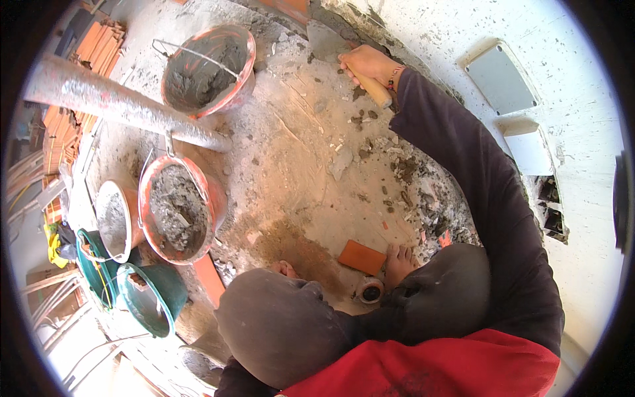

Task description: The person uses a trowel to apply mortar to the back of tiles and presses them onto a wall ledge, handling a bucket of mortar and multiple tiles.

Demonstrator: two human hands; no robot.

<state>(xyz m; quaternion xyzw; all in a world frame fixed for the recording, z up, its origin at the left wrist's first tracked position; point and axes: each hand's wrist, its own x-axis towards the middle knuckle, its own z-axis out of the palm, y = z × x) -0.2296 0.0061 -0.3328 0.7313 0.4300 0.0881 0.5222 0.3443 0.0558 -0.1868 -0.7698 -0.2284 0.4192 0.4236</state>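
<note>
The right hand [374,65] grips a trowel [324,42] by its wooden handle, blade near the foot of the white wall [575,99]; left hand's state, I cannot tell

The rounded wooden trowel handle [378,92] is tan, the rectangular clay tile [362,257] plain orange, the flat white wall [582,126] grey-speckled.

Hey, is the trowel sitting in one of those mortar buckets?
No, the right hand grips the trowel by its wooden handle near the base of the white wall.
</note>
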